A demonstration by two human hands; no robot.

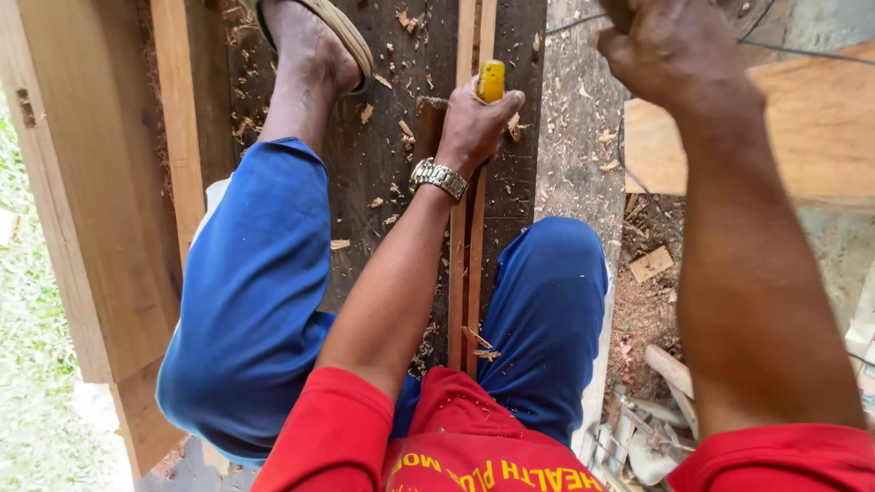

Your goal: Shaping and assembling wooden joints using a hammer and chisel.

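Left hand [474, 123] is wrapped tight around the yellow plastic handle of a chisel-like tool [490, 80], fingers fully closed, the blade end hidden under the fist. That handle stands almost upright on the narrow reddish wooden strip [467, 273], which runs lengthways between the person's knees. Right hand [679, 55] is up high, to the right of the strip, clenched into a fist; something dark seems to be inside it, but the frame edge cuts it off, so what it grips cannot be told.

Under the strip lies a dark weathered wooden bench plank [383, 164], littered with pale wood chips [401, 128]. A silver metal wristwatch [437, 178] sits on the left wrist just below the handle. Blue trouser legs [255, 301] straddle the strip on both sides, and a sandalled foot [314, 41] rests on the plank up and left of the strip. A pale timber beam [91, 182] flanks it further left.

The risk, as I judge it: that raised fist comes down off-centre and catches the left knuckles, which sit right at the handle top. A glancing blow could also kick the tool sideways and split the thin strip.
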